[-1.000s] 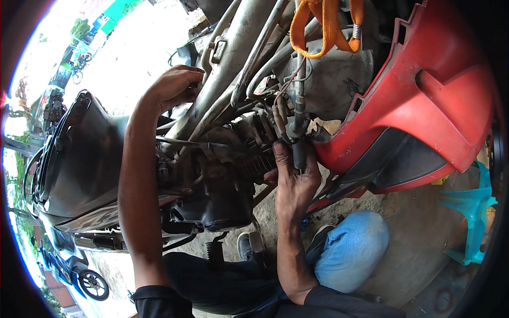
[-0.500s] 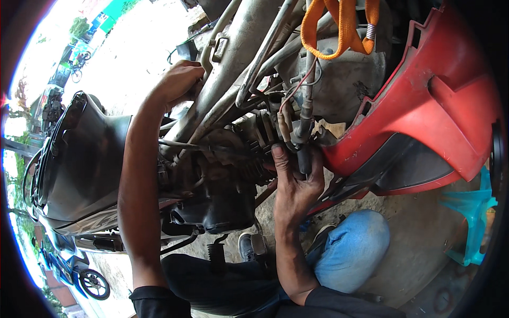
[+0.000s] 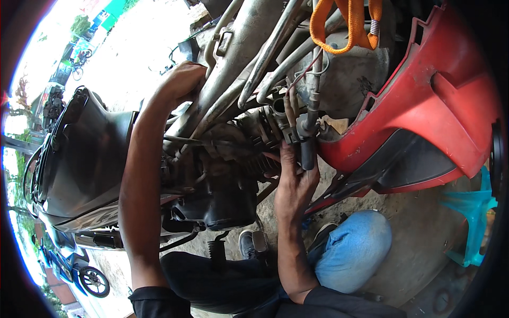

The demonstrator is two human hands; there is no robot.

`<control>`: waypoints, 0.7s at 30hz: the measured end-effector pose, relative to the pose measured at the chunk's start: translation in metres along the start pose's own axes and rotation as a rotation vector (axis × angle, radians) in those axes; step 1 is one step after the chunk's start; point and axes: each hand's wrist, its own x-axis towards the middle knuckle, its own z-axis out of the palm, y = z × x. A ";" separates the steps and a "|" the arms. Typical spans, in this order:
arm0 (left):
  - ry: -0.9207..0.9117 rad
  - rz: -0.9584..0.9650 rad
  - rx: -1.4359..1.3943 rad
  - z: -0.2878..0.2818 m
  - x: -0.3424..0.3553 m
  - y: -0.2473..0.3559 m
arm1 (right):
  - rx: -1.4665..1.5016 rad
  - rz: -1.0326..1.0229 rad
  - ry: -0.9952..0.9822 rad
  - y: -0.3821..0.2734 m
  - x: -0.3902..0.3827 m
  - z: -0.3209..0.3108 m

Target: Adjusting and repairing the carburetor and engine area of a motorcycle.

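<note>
My right hand (image 3: pixel 297 185) is closed around the lower part of a grimy metal carburetor (image 3: pixel 280 119), thumb on the near side. A round open bore shows at its top. A short black cylinder (image 3: pixel 307 153) sticks out between my thumb and fingers, and a cable (image 3: pixel 314 95) with thin wires runs up from the part. My left hand (image 3: pixel 183 84) reaches over the far side of the motorcycle's frame tube (image 3: pixel 233 58). Its fingers are bent behind the tube and hidden, so what they touch does not show. Below lies the dark engine (image 3: pixel 222 196).
A red body panel (image 3: pixel 413 122) curves along the right. An orange strap (image 3: pixel 344 26) hangs at the top. The dark fuel tank or seat cover (image 3: pixel 85 159) is on the left. A turquoise plastic stool (image 3: pixel 472 212) stands at far right, and a blue motorcycle (image 3: pixel 79 273) is at lower left.
My right hand has tilted and shifted the carburetor a little, so its round bore shows more clearly. The cable has swung slightly right. My left hand has barely moved.
</note>
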 end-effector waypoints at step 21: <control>0.010 0.086 -0.081 0.002 -0.012 0.005 | -0.081 -0.148 0.108 0.015 0.000 0.006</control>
